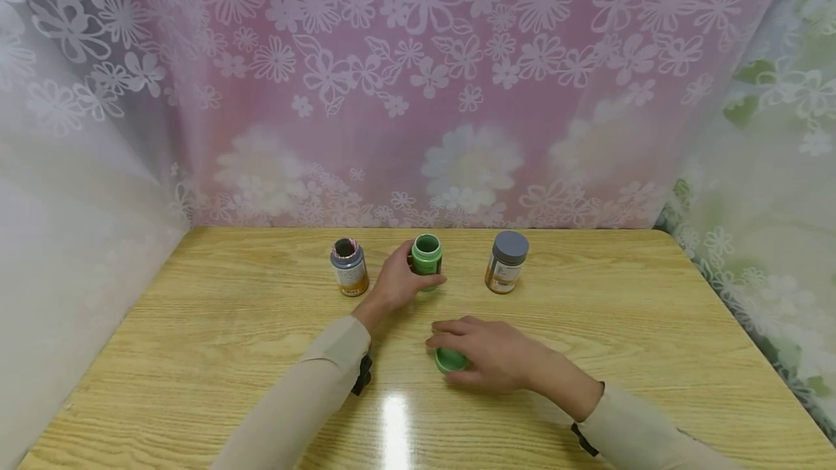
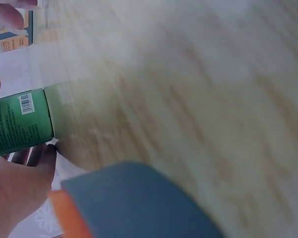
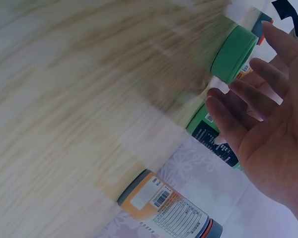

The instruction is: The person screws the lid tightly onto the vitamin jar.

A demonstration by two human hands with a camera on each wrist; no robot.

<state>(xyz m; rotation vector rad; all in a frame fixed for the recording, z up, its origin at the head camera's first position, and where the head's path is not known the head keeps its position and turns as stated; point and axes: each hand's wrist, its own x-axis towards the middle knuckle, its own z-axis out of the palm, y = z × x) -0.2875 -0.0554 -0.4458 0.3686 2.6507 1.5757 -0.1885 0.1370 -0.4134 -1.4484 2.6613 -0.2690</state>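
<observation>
My left hand point(image 1: 400, 278) grips a green jar point(image 1: 427, 261) that stands upright on the table, its mouth uncovered. In the left wrist view, the jar's barcode label point(image 2: 27, 103) shows beside my fingers. Nearer to me, a round green lid point(image 1: 452, 361) lies on the table with its hollow side up. Over and around the lid hovers my right hand point(image 1: 493, 354), fingers spread loosely and thumb at the near side. From the right wrist, the lid point(image 3: 233, 53) appears beyond the relaxed fingers; firm contact cannot be made out.
Left of the green jar stands a grey-and-orange jar point(image 1: 350, 268) without a lid, its rim ragged. To the right is a similar jar point(image 1: 506, 263) with a grey lid on. The wooden table point(image 1: 215, 354) ends at a pink flowered curtain point(image 1: 418, 129).
</observation>
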